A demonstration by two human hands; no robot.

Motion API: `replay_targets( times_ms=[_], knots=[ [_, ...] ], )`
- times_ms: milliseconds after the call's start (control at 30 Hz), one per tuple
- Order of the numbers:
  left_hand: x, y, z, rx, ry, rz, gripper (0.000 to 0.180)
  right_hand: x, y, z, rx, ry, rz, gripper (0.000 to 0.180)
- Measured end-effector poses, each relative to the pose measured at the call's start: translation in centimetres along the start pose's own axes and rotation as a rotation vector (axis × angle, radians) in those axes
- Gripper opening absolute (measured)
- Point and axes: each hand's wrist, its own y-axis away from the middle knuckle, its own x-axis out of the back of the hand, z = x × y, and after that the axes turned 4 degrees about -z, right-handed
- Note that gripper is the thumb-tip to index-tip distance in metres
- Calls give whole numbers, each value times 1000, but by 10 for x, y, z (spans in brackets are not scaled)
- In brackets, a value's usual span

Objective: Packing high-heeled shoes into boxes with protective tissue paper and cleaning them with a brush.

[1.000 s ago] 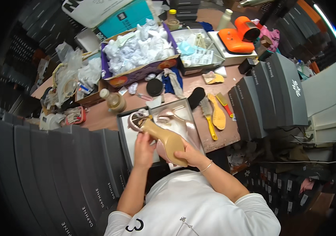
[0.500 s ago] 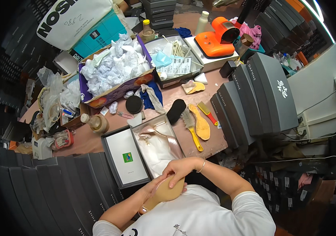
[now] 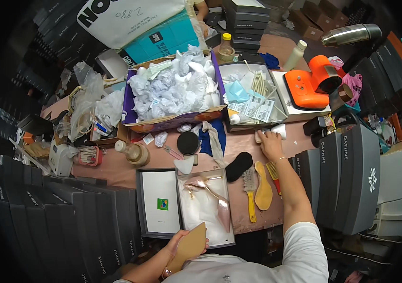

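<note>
My left hand (image 3: 178, 239) grips a shoe (image 3: 189, 243) low in front of my body, its tan sole facing up; most of the upper is hidden underneath. On the far side of the table, my right hand (image 3: 271, 145) has its fingers curled down over a small pale cloth (image 3: 258, 137), mostly covered by the hand. Between my arms lies an open shoebox (image 3: 231, 207) with a shiny pink high-heeled shoe (image 3: 222, 203) on white paper. Its lid (image 3: 159, 224) rests against the box's left side.
A yellow-handled brush (image 3: 251, 203), a tan insole (image 3: 262, 188), a red-handled brush (image 3: 275, 177) and a black insole (image 3: 239, 166) lie right of the box. Behind stand a carton of crumpled paper (image 3: 172, 94) and an orange machine (image 3: 307, 87). Grey shoeboxes (image 3: 352, 184) flank both sides.
My right hand has left the shoe and reached forward to the pale cloth at the far right. My left hand keeps the shoe, now tilted more upright. The view has shifted.
</note>
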Motion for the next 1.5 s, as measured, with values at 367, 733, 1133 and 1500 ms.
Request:
replay_targets(
  times_ms=[367,733,1133,1500],
  knots=[
    [-51,26,36,-375,-110,-31,69,65,139,-195,223,-1335,-212,39],
    [-35,52,53,-429,4,-170,61,66,196,-304,307,-1548,-377,49],
    [-12,69,62,-508,114,-67,59,127,3,-396,810,-818,188,47],
    [6,79,59,-515,137,-38,60,60,-53,-440,781,-647,235,52]
  ],
)
